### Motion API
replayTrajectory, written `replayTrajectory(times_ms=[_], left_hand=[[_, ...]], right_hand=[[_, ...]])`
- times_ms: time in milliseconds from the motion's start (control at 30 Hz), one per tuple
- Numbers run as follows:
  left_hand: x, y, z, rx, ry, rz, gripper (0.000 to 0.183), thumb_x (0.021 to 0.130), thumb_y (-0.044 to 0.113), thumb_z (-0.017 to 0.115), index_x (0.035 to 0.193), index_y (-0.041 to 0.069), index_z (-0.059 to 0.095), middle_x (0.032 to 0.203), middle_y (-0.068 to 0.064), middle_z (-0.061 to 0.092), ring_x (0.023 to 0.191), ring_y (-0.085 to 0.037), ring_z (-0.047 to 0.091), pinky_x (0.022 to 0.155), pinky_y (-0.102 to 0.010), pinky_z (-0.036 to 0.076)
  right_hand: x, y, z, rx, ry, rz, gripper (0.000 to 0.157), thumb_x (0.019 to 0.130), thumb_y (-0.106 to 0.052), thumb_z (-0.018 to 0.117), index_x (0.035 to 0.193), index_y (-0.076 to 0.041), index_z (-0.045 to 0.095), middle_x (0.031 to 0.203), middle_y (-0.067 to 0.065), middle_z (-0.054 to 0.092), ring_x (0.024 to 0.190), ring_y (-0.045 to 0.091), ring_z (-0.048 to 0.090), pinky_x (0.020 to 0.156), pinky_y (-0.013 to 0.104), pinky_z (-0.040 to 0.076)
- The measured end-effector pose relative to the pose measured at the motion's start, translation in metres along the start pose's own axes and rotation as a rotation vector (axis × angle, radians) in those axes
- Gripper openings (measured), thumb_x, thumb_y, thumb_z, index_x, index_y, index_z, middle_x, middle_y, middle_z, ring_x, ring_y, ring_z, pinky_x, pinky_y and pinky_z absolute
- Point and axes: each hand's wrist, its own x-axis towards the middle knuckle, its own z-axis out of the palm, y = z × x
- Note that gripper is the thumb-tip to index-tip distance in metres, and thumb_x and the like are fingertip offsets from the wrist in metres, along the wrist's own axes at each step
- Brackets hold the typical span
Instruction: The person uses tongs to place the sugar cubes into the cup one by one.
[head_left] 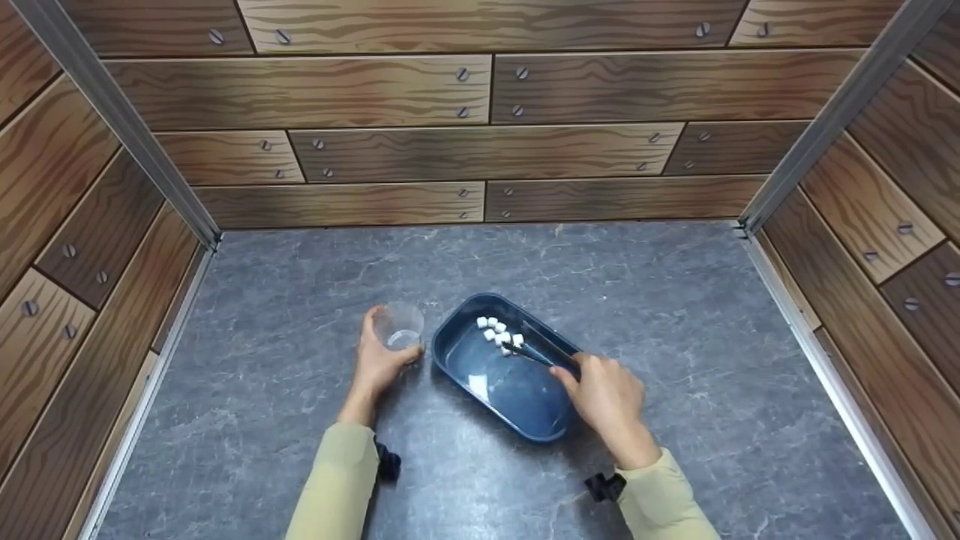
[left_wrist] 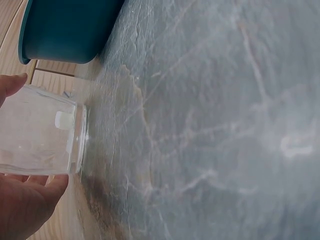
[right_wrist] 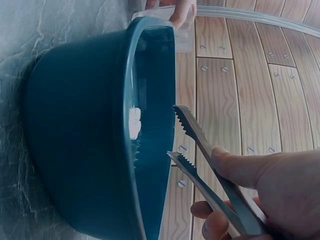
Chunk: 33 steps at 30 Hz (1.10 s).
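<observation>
My left hand (head_left: pixel 381 358) grips a clear cup (head_left: pixel 400 324) on the grey surface, thumb on one side and fingers on the other. Inside the cup, near its base, the left wrist view shows one small white cube (left_wrist: pixel 63 120). To its right lies a dark blue tub (head_left: pixel 480 401) with several white cubes (head_left: pixel 491 334) gathered at its far end. My right hand (head_left: pixel 609 394) holds metal tongs (head_left: pixel 536 355) over the tub. In the right wrist view their toothed tips (right_wrist: pixel 186 120) stand apart at the rim, nothing between them.
Wood-patterned panels (head_left: pixel 480 154) wall the back and both sides, with metal corner posts (head_left: pixel 142 135) at left and right. The marbled grey surface (head_left: pixel 697 315) extends around the tub and cup. Each sleeve has a black wrist mount (head_left: pixel 604 487).
</observation>
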Motion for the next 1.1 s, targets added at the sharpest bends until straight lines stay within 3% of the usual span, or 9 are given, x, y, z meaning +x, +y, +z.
replayTrajectory(times_ms=[200,700,1100], left_hand=[[-0.001,-0.002,0.002,-0.004,0.034,0.042,0.096,0.058,0.011,0.085,0.141,0.005,0.036,0.137,-0.028,0.047,0.125,-0.041,0.045,0.104,-0.05,0.036],[0.0,-0.001,0.001,-0.01,0.01,0.016,0.096,0.061,0.009,0.088,0.142,0.006,0.036,0.14,-0.026,0.046,0.128,-0.039,0.043,0.107,-0.047,0.034],[0.0,0.001,0.0,-0.012,0.0,0.003,0.098,0.062,0.01,0.087,0.143,0.007,0.034,0.141,-0.026,0.043,0.128,-0.038,0.043,0.107,-0.047,0.035]], right_hand=[[0.002,0.003,0.001,-0.034,-0.01,0.01,0.042,0.087,-0.044,0.071,0.104,-0.006,0.074,0.081,0.019,0.07,0.059,0.035,0.063,0.043,0.045,0.044],[0.004,-0.001,0.009,-0.136,-0.085,0.021,0.034,0.086,-0.042,0.073,0.081,-0.009,0.072,0.072,0.016,0.067,0.059,0.035,0.062,0.045,0.048,0.045],[0.011,-0.005,0.019,-0.16,-0.076,0.011,0.033,0.085,-0.039,0.074,0.073,-0.008,0.071,0.069,0.016,0.067,0.058,0.036,0.062,0.045,0.049,0.047]])
